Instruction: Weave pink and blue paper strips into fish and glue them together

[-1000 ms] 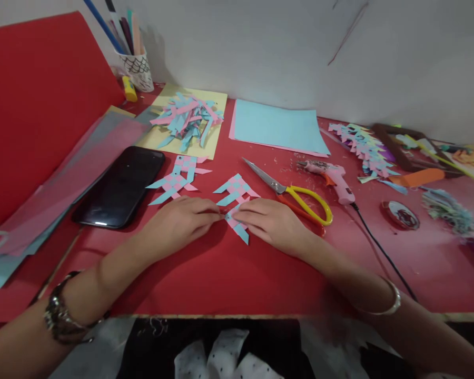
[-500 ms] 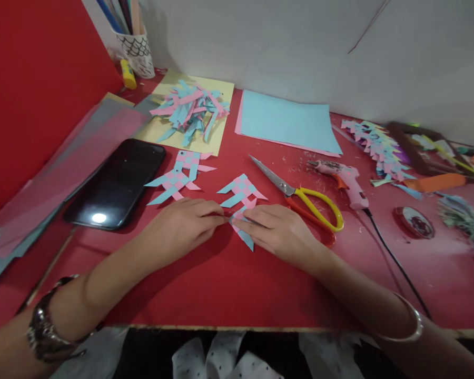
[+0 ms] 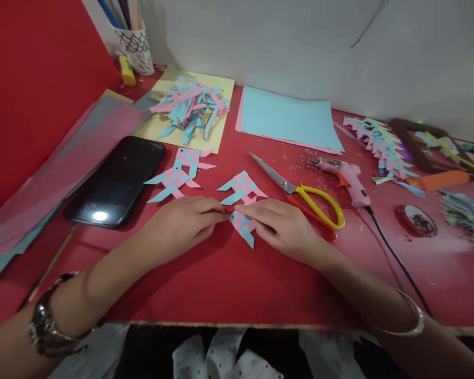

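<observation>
A small fish woven from pink and blue paper strips (image 3: pixel 243 227) lies flat on the red table between my hands. My left hand (image 3: pixel 187 223) has its thumb and fingertips pinched together at the fish's left tip, close to a small dark eye dot. From the other side, my right hand (image 3: pixel 286 229) presses its fingertips on the fish's upper edge and right side, hiding part of it. Just beyond lies another woven paper fish (image 3: pixel 243 185), its strip ends spread. Two more woven fish, a front one (image 3: pixel 173 181) and a rear one (image 3: pixel 189 157), lie to the left.
A black phone (image 3: pixel 116 181) lies left. Cut strips (image 3: pixel 193 108) are heaped on yellow paper (image 3: pixel 217 142) behind, beside blue sheets (image 3: pixel 288 118). Scissors (image 3: pixel 286 185), a corded pink glue gun (image 3: pixel 353 181), a woven garland (image 3: pixel 381 150) and a round container (image 3: pixel 416 220) occupy the right.
My right fingers have shifted up and lifted slightly off the fish's middle, so more of its checkered body shows. My left hand stays at its left tip.
</observation>
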Demonstrator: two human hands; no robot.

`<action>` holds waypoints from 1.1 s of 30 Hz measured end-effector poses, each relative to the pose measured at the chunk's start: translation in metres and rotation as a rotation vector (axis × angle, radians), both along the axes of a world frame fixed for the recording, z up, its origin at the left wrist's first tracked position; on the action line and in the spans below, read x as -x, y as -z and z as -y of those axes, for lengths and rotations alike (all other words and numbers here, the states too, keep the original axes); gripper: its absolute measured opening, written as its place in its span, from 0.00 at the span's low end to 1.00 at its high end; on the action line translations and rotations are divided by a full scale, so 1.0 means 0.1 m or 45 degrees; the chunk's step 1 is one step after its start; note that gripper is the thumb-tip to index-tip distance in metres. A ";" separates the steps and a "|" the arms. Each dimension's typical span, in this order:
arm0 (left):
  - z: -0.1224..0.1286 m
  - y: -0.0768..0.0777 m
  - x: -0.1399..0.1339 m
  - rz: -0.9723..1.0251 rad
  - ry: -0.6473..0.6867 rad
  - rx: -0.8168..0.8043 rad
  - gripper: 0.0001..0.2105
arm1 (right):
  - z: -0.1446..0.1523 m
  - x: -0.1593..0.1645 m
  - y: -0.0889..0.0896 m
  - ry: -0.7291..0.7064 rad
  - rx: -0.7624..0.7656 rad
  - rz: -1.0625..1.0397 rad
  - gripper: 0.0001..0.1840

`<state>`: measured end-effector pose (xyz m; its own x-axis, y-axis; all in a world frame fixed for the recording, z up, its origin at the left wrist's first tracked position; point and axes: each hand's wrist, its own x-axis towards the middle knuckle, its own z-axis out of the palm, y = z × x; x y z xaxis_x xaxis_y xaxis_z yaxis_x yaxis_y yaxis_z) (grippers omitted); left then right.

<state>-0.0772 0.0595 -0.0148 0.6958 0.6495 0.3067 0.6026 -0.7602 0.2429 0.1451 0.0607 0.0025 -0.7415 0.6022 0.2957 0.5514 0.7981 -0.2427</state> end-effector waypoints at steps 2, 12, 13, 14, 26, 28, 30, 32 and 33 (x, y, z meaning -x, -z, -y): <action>0.00 0.00 0.00 -0.001 -0.002 -0.011 0.16 | 0.00 0.00 0.00 0.002 0.011 0.043 0.19; 0.00 -0.03 0.00 0.057 -0.042 -0.010 0.15 | 0.02 0.04 0.02 -0.022 -0.201 0.202 0.16; 0.00 -0.02 0.00 0.060 -0.038 -0.001 0.15 | 0.02 0.05 0.01 -0.024 -0.190 0.205 0.16; -0.01 -0.01 0.00 0.065 -0.032 0.009 0.15 | 0.02 0.05 0.00 -0.026 -0.175 0.207 0.16; -0.01 -0.09 0.02 0.104 -0.084 0.138 0.14 | 0.04 -0.02 -0.06 0.177 0.189 -0.191 0.20; -0.02 -0.08 0.02 0.106 -0.079 0.135 0.14 | 0.05 -0.02 -0.07 0.155 0.177 -0.167 0.20; -0.02 -0.07 0.03 0.115 -0.100 0.114 0.14 | 0.05 -0.01 -0.08 0.130 0.193 -0.066 0.21; -0.02 -0.06 0.03 0.126 -0.140 0.093 0.13 | 0.06 0.01 -0.10 0.120 0.235 0.061 0.24; -0.02 -0.06 0.03 0.129 -0.158 0.088 0.13 | 0.06 0.01 -0.10 0.132 0.251 0.111 0.25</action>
